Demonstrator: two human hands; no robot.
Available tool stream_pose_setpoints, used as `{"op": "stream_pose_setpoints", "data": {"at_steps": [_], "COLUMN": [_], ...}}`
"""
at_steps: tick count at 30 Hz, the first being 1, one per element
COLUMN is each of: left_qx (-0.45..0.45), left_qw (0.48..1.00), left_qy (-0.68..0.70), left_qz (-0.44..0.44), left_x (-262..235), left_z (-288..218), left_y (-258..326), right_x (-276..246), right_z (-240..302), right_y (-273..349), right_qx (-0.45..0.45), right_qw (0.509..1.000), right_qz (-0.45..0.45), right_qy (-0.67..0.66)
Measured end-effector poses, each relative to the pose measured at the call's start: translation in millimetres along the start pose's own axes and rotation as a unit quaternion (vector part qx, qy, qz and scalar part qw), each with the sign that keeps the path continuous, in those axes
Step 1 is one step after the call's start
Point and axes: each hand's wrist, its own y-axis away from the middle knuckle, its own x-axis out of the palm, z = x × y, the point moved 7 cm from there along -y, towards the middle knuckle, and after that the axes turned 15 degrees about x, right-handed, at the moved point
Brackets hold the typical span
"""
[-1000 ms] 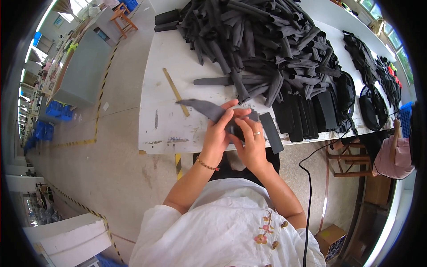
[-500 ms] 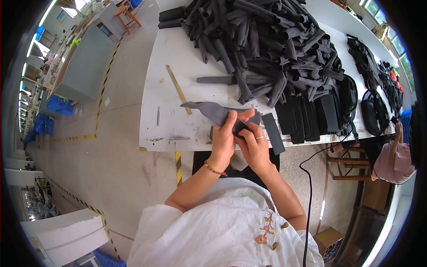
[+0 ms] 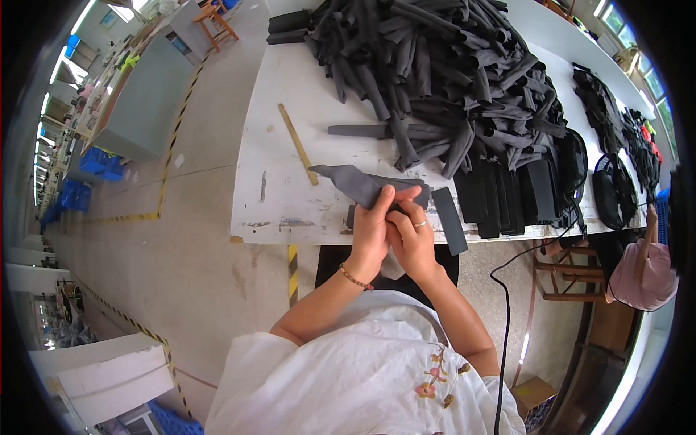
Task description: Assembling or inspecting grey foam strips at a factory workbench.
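A dark grey fabric sleeve (image 3: 349,184) stretches from my hands toward the left, its far end narrow and twisted. My left hand (image 3: 371,235) is closed on it, thumb pressed along the top. Right against it, my right hand (image 3: 412,243) has its fingers curled at the sleeve's near end, gripping it. Whatever lies inside the cloth there is hidden by my fingers. Just right of my hands, a flat black strip (image 3: 450,221) lies at the table's front edge. More grey cloth (image 3: 413,190) rests on the table behind my fingers.
A large heap of dark fabric sleeves (image 3: 435,65) covers the back of the white table (image 3: 272,177). Flat black strips (image 3: 507,196) lie in a row at its right front. A yellowish stick (image 3: 297,143) lies left. A black cable (image 3: 506,312) hangs right, near a seated person (image 3: 641,272).
My hands have drawn closer together, and the dark piece that showed between my fingers is now mostly covered. The whole view has shifted slightly.
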Motion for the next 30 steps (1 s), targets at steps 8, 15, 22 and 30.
{"op": "stream_pose_setpoints", "data": {"at_steps": [8,15,22,30], "left_qx": [0.019,0.059,0.039,0.022], "left_qw": [1.0,0.994,0.994,0.992], "left_qy": [-0.001,0.091,0.102,0.121], "left_qz": [0.011,0.029,-0.009,0.028], "left_x": [-7,11,0,9], "left_z": [-12,-21,-17,-11], "left_y": [-7,-6,-5,6], "right_x": [-18,-30,-21,-31], "right_z": [-2,5,10,5], "right_y": [3,-12,-13,-7], "right_qx": [0.057,-0.001,0.005,0.007], "right_qw": [0.995,0.999,0.999,0.996], "right_qz": [0.08,0.053,0.053,0.088], "right_qy": [0.034,0.013,-0.008,-0.006]}}
